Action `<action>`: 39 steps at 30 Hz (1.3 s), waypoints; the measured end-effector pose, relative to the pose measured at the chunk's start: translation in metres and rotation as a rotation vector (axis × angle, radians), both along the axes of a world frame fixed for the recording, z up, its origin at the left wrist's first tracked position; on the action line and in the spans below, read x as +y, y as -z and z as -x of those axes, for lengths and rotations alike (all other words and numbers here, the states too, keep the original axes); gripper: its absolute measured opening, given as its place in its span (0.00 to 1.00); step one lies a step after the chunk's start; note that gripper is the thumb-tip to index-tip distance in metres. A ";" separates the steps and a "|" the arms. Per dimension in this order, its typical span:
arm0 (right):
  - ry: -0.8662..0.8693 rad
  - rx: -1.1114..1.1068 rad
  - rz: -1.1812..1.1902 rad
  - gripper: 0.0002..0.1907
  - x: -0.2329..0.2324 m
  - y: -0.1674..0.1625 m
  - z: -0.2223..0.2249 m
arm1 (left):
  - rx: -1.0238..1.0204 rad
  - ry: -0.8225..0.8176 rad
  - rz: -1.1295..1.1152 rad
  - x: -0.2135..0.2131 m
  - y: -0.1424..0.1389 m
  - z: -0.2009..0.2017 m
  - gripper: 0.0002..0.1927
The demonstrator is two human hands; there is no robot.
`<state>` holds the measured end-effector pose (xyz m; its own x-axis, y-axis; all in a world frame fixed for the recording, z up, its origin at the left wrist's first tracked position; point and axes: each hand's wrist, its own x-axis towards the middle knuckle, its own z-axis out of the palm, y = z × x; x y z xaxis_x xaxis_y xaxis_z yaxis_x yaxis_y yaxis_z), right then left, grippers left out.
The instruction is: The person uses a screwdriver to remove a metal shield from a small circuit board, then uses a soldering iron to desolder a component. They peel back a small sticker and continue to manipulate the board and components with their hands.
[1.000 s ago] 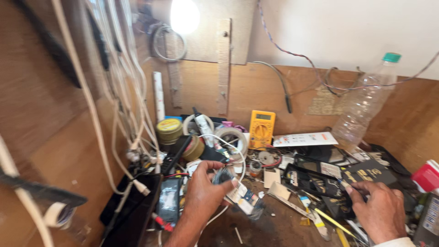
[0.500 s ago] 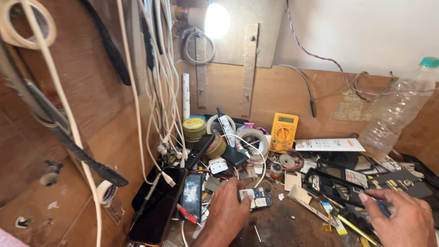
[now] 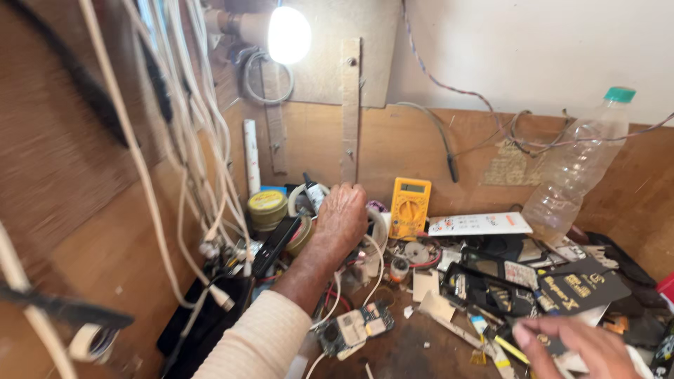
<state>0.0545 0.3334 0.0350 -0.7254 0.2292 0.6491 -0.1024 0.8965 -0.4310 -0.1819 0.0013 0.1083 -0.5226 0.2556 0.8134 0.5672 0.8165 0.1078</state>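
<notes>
My left hand [image 3: 342, 219] reaches to the back of the cluttered wooden bench [image 3: 414, 351]. Its back faces me and its fingers curl down out of sight beside a white cable coil [image 3: 379, 235] and a round yellow-green tin [image 3: 267, 208]. A cream sleeve [image 3: 260, 344] covers that arm. A yellow multimeter [image 3: 409, 208] stands just right of this hand. My right hand [image 3: 572, 345] hovers at the lower right, fingers pointing left over black cards [image 3: 579, 288] and small parts, gripping nothing that I can see. A bare phone circuit board [image 3: 354, 328] lies between the two hands.
Several white cables [image 3: 189, 140] hang down the left wall over a black device [image 3: 203, 323]. A lit bulb [image 3: 288, 34] glares at the top. A clear plastic bottle [image 3: 577, 175] with a green cap leans at the back right. A tape roll [image 3: 91, 342] sits lower left.
My left hand has moved from the front of the bench up toward the back by the cable coil. My right hand has slid lower right. The view has tilted and moved closer.
</notes>
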 end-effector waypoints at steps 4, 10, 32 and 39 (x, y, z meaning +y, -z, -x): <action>0.026 -0.288 -0.001 0.14 0.038 0.052 0.027 | -0.388 -0.173 0.187 0.007 0.007 0.032 0.05; 0.044 -0.412 0.031 0.15 0.047 0.073 0.044 | -0.378 -0.186 0.201 0.000 0.019 0.037 0.04; -0.010 -0.124 0.161 0.17 -0.039 0.017 0.014 | -0.565 -0.190 -0.433 -0.046 -0.118 -0.055 0.09; -0.451 0.094 0.176 0.32 -0.128 -0.107 0.009 | -0.990 -0.006 -0.389 -0.047 -0.107 -0.094 0.11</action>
<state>0.0460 0.2052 0.1417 -0.7173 0.0174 0.6965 -0.5098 0.6682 -0.5418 -0.0874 -0.0461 0.2157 -0.9966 0.0649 0.0505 0.0801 0.6292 0.7731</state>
